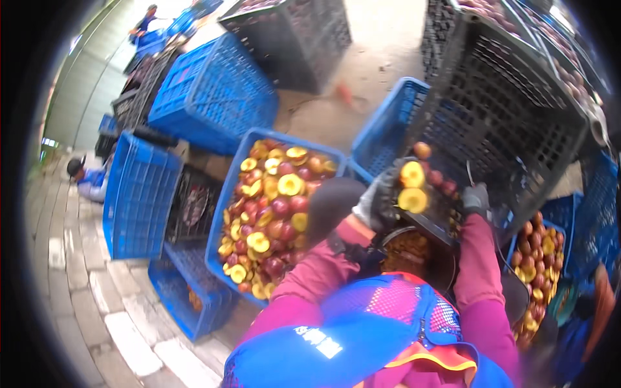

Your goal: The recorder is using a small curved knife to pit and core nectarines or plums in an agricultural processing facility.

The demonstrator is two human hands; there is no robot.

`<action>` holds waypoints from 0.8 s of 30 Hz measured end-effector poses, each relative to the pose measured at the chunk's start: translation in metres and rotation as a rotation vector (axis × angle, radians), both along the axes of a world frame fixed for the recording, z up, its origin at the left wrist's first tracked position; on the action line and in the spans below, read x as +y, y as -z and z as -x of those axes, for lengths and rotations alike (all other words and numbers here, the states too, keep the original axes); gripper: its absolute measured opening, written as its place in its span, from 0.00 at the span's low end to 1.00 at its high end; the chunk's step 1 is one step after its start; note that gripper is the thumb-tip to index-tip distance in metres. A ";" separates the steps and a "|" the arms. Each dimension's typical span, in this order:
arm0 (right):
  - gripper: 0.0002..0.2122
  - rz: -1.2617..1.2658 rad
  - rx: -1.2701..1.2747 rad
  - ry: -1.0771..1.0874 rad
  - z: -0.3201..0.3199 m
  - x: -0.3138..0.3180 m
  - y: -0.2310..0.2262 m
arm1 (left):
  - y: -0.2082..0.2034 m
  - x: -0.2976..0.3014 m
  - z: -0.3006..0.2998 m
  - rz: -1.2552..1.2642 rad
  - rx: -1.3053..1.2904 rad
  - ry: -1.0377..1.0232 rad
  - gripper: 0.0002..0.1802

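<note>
My left hand [377,195], in a grey glove, closes on the left side of a small black basket [435,227] in front of me. At the basket's right edge my right hand [475,199], also gloved, is closed. A thin pale strip or wire shows just above it; whether the hand holds that is unclear. Inside the basket are cut yellow plum halves [413,200] and a few dark red plums [447,187]. Directly below, a round bucket [447,279] holds brown bits [405,251]. A large black crate [498,103] stands tilted beyond my hands.
Left of my knee, a blue crate [217,242] is full of halved plums [275,216]. Another crateful of plums [538,265] stands at right. Blue crates [210,90] and black crates [304,45] surround me. A person [90,178] is at far left. Paving [132,343] lies lower left.
</note>
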State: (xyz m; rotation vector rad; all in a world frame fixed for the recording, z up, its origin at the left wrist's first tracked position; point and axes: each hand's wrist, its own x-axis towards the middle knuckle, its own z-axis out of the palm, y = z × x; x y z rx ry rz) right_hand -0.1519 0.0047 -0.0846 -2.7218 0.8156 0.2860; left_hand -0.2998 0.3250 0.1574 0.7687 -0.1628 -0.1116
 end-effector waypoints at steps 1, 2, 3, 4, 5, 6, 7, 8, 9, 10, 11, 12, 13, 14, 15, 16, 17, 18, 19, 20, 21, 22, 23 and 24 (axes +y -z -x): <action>0.21 0.015 0.025 -0.010 0.000 0.003 0.008 | 0.007 0.008 0.002 -0.038 0.072 0.009 0.26; 0.18 0.022 0.034 -0.031 0.000 0.007 0.012 | 0.014 0.017 0.004 -0.073 0.147 0.014 0.26; 0.16 0.017 0.024 -0.060 0.000 0.009 0.015 | 0.007 0.024 0.007 -0.071 0.176 0.003 0.24; 0.16 0.036 -0.045 -0.115 -0.004 0.018 0.011 | -0.003 0.029 0.008 -0.073 0.199 -0.009 0.23; 0.16 0.040 -0.090 -0.159 -0.006 0.023 0.006 | -0.007 0.040 0.013 -0.074 0.202 -0.032 0.23; 0.17 0.047 -0.134 -0.205 -0.010 0.029 -0.003 | -0.012 0.049 0.019 -0.141 0.187 -0.098 0.22; 0.17 0.055 -0.179 -0.251 -0.014 0.039 -0.017 | -0.020 0.059 0.026 -0.203 0.173 -0.161 0.21; 0.17 0.007 -0.258 -0.290 -0.015 0.047 -0.031 | -0.031 0.081 0.040 -0.371 0.109 -0.251 0.18; 0.17 -0.031 -0.315 -0.315 -0.012 0.054 -0.048 | -0.034 0.102 0.056 -0.449 0.100 -0.386 0.18; 0.17 -0.071 -0.362 -0.343 -0.008 0.061 -0.063 | -0.037 0.123 0.071 -0.540 0.111 -0.524 0.18; 0.17 -0.107 -0.414 -0.371 -0.005 0.067 -0.078 | -0.040 0.144 0.087 -0.630 0.128 -0.660 0.18; 0.17 -0.184 -0.486 -0.403 0.001 0.071 -0.088 | -0.032 0.168 0.105 -0.799 0.176 -0.727 0.18; 0.17 -0.217 -0.529 -0.425 0.007 0.074 -0.097 | -0.002 0.201 0.117 -1.291 0.010 -0.917 0.21; 0.16 -0.248 -0.569 -0.442 0.014 0.074 -0.105 | 0.003 0.221 0.126 -1.705 0.149 -0.667 0.23; 0.16 -0.332 -0.570 -0.463 0.022 0.077 -0.110 | 0.019 0.231 0.139 -1.943 0.244 -0.516 0.24; 0.16 -0.378 -0.567 -0.484 0.035 0.084 -0.115 | 0.030 0.241 0.154 -2.183 0.314 -0.330 0.26; 0.15 -0.423 -0.563 -0.504 0.047 0.090 -0.121 | 0.041 0.248 0.172 -2.231 0.356 -0.323 0.25; 0.14 -0.482 -0.578 -0.505 0.064 0.099 -0.137 | 0.049 0.253 0.192 -2.275 0.402 -0.315 0.24; 0.12 -0.589 -0.553 -0.478 0.083 0.110 -0.157 | 0.056 0.258 0.211 -2.320 0.448 -0.304 0.23; 0.11 -0.738 -0.492 -0.422 0.106 0.123 -0.183 | 0.068 0.272 0.234 -2.316 0.415 -0.348 0.23; 0.09 -0.833 -0.459 -0.384 0.126 0.131 -0.208 | 0.076 0.284 0.254 -2.335 0.389 -0.361 0.23; 0.08 -0.909 -0.430 -0.349 0.144 0.138 -0.230 | 0.082 0.295 0.275 -2.332 0.395 -0.392 0.23; 0.08 -0.931 -0.435 -0.340 0.156 0.140 -0.240 | 0.088 0.309 0.292 -2.325 0.411 -0.436 0.23; 0.07 -0.953 -0.439 -0.335 0.168 0.143 -0.250 | 0.095 0.322 0.312 -2.308 0.448 -0.486 0.24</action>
